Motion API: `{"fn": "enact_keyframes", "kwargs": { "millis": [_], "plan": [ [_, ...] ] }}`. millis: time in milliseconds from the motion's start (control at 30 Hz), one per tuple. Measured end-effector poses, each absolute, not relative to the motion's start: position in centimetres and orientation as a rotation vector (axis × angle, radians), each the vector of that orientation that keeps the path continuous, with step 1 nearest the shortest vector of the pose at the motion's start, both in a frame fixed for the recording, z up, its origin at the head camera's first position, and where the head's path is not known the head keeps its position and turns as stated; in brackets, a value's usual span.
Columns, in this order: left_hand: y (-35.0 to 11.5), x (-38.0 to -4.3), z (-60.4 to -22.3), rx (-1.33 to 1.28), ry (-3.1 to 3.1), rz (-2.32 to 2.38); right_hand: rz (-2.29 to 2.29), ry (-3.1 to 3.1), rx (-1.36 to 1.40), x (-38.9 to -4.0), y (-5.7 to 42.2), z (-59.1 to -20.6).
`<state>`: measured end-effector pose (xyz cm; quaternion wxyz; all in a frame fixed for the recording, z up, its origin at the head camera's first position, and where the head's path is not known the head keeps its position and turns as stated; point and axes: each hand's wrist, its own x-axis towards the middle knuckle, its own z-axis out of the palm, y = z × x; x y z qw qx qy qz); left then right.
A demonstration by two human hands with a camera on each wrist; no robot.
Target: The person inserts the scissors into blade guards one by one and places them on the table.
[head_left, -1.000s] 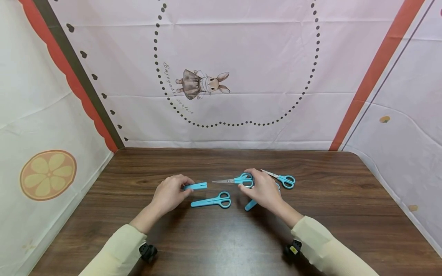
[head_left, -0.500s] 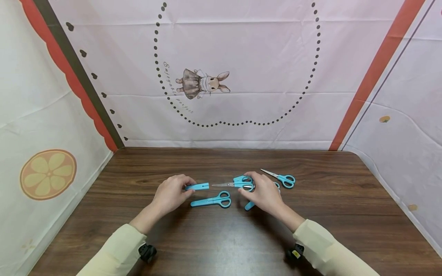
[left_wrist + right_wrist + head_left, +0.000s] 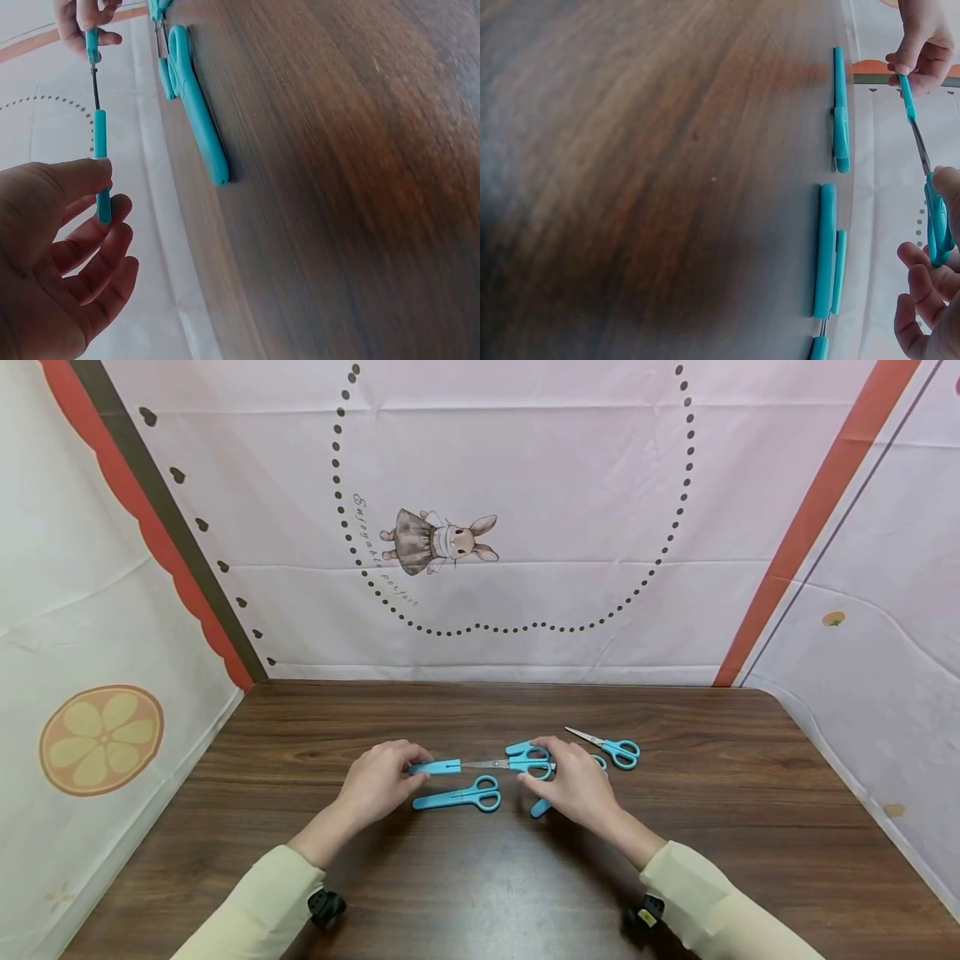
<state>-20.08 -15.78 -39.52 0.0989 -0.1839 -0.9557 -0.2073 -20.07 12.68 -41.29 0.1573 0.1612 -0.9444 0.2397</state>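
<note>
My left hand [image 3: 378, 781] pinches a light-blue blade cover [image 3: 444, 767] between thumb and fingers, its slotted end facing right. Opposite it, my right hand [image 3: 573, 781] holds scissors [image 3: 519, 763] by their blue handles. Their closed blades point left, with the tips right at the cover's mouth; in the left wrist view, cover [image 3: 100, 135] and blades [image 3: 95, 88] line up. Both are held above the table, as the right wrist view shows with the scissors [image 3: 934, 217]. Below them lie covered scissors [image 3: 459, 798].
Uncovered scissors [image 3: 621, 753] lie at the back right of the wooden table [image 3: 480, 877]. Part of a blue cover [image 3: 542, 807] shows under my right hand, which hides the rest. Another blue piece [image 3: 517, 748] lies behind the held scissors. A printed cloth [image 3: 570, 527] stands behind.
My left hand has moved slightly right with the cover, closing the gap to the blade tips. The scissors have turned a little in my right hand, which stays in nearly the same place.
</note>
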Motion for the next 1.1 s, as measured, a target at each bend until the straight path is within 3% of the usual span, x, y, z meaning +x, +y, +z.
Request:
{"fn": "enact_keyframes", "kwargs": {
  "millis": [1100],
  "plan": [
    [-14.6,-19.7,-39.9,-0.560,-2.789,-0.683,0.725,-2.739,0.491,-19.7,12.5,-41.5]
  ]
}}
